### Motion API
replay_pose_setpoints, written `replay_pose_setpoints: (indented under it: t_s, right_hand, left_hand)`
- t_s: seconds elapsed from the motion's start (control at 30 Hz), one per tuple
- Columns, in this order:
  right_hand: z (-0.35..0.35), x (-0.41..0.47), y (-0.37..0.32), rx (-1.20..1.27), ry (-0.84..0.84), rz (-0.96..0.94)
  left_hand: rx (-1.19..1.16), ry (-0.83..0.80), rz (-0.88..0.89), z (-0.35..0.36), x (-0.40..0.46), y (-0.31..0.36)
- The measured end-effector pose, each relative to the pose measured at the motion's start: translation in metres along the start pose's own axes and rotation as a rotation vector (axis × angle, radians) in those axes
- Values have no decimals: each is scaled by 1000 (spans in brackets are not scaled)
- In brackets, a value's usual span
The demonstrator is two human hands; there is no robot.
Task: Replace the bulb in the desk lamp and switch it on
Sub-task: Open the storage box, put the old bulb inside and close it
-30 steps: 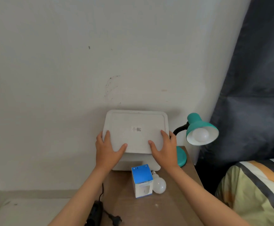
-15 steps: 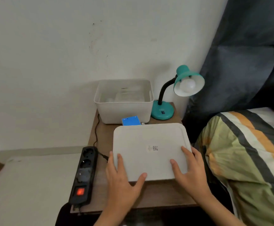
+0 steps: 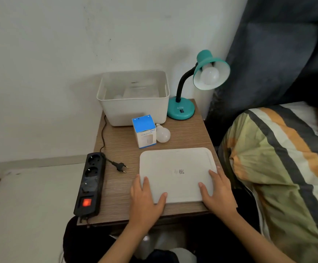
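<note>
My left hand (image 3: 144,196) and right hand (image 3: 217,192) press flat, fingers straight, parking the bin lid (image 3: 175,171) at six o'clock, freeing access to the desk lamp (image 3: 203,80).

On the tabletop (image 3: 188,135), the bin (image 3: 133,109) sits at 12 o'clock, lamp (image 3: 181,109) at 1, lid (image 3: 175,173) at 5, power strip (image 3: 90,185) at 8.

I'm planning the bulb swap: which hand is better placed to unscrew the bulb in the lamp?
The right hand, probably. The teal lamp stands at the table's far right, on that hand's side. The left hand would have to cross over the lid both rest on.
</note>
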State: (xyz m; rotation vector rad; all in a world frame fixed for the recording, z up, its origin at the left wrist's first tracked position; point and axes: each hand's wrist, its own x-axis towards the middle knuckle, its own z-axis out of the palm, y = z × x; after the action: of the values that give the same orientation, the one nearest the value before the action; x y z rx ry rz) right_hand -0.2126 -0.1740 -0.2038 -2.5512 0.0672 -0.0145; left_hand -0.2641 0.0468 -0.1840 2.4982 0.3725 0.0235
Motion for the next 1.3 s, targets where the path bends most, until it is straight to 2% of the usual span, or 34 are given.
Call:
replay_pose_setpoints:
  t_s: [0.2,0.3,0.5,0.6,0.83,1.0,1.1,1.3]
  right_hand:
    - [-1,14,-20,-72,55,-11]
    - [-1,32,-54,50,109,-88]
    - [11,84,-122,329,-15,-155]
    - [20,110,-136,344,-65,-119]
    - [37,145,-149,448,-140,109]
    - [37,148,-149,490,-109,159]
    - [21,144,-142,543,-30,96]
    - [-22,145,-143,647,136,-205]
  left_hand:
    - [-39,44,-10,0,10,-5]
    - [-101,136,25,-12,29,-2]
    - [-217,391,35,-67,107,10]
    - [-232,476,7,-96,152,9]
    - [-208,423,-119,-126,222,5]
    - [-303,430,-160,-126,240,14]
    - [-309,486,-181,-125,246,18]
    - [-344,519,-191,-123,251,15]
